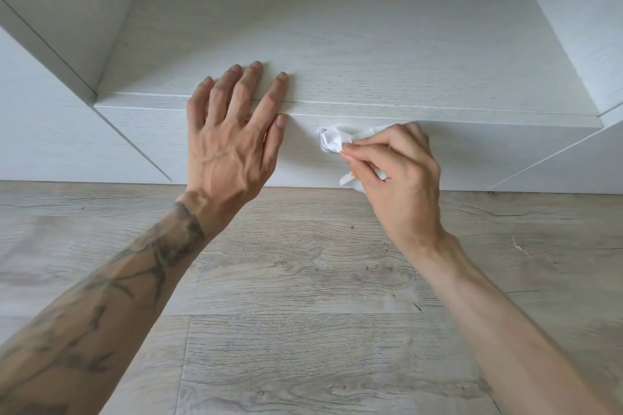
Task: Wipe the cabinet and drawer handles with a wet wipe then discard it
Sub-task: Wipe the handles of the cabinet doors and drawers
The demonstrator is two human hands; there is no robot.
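Wet wipe (332, 141) is pinched, crumpled, in the right grip (397, 172) against the white drawer front (488, 152); the left grip (229, 135) is laid flat, fingers spread, on the shelf edge (438, 112).

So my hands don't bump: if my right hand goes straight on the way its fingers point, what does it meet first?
Likely the left hand, at its thumb. The right hand pinches the wipe against the drawer front, fingers pointing leftward toward that thumb. Depth is unclear.
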